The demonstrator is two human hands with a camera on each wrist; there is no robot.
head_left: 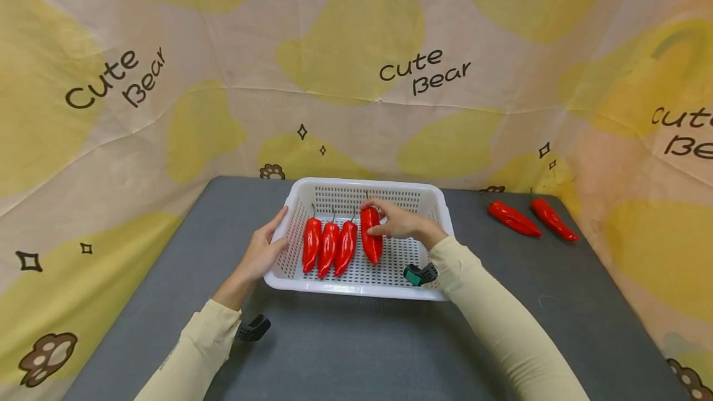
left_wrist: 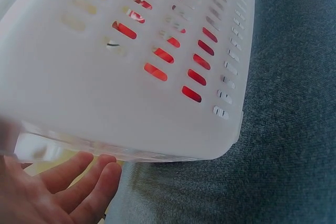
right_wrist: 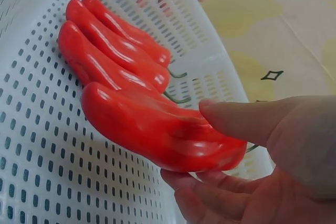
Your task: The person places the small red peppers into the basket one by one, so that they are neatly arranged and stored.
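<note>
Carefully, one red pepper [head_left: 372, 249] was held inside a white basket [head_left: 356, 290]

The long axis of this pepper ran from the far side of the basket to the near side, almost straight. Its stem pointed to the back wall and its tip pointed to the person. It was over the right half of the basket's bottom; whether it touched the bottom, I could not tell. The right hand [head_left: 398, 220] had pinched it near the stem end, with the thumb on one side and the bent fingers on the other, so these were parted only by the pepper's thickness.

Just to its left, three other peppers [head_left: 328, 246] lay side by side, also with stems far and tips near, leaning slightly. The left hand [head_left: 262, 252] held the basket's left rim, with the thumb over the edge and the rather straight fingers along the outside.

On the dark grey table [head_left: 362, 345], well apart to the right, two more peppers [head_left: 514, 219] lay slantwise, stems to the far left and tips to the near right.

Behind the table hung a patterned cloth [head_left: 334, 48]. On it one could read "Cute Bear" at the left and again near the middle; at the right, the picture's edge cut the same lettering to "Cute" and "Be".
</note>
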